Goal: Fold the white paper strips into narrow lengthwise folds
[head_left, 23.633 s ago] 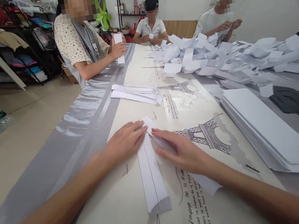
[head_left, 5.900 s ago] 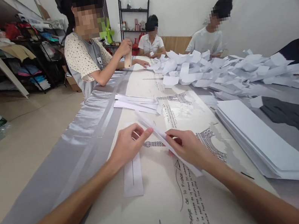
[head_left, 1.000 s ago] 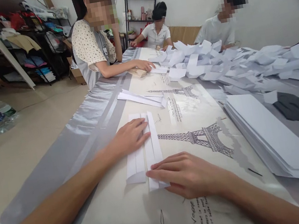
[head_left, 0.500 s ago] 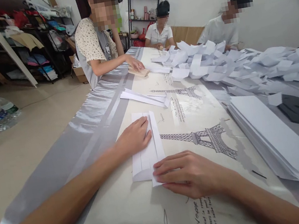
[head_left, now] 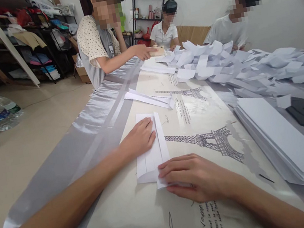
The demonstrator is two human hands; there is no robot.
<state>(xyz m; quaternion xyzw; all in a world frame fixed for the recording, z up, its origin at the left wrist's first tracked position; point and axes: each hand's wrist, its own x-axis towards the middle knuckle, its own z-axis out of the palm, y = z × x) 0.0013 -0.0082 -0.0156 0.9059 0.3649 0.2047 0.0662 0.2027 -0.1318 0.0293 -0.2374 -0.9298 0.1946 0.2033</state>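
Observation:
A folded sheet of white paper (head_left: 148, 163), with creased lengthwise flaps, lies on the patterned tablecloth in front of me. My left hand (head_left: 140, 137) rests palm down on its upper part, fingers laid flat and touching the paper. At the lower right end, my right hand (head_left: 190, 175) has its fingers close together on the edge of the right-hand flap, the thumb low beside it; the fingertips' underside is hidden. Just beyond lies another narrow folded paper strip (head_left: 149, 98).
A stack of long white sheets (head_left: 284, 138) lies at the right. Behind it spreads a large heap of folded white papers (head_left: 210, 61). Three people sit around the table; the nearest one's hand (head_left: 144, 52) holds a beige item (head_left: 157, 52). Large plastic bottles (head_left: 2, 111) stand on the floor at left.
The nearest person's hand has moved away across the table with the beige item, toward the person behind. My hands stay on the folded paper; the view has shifted slightly.

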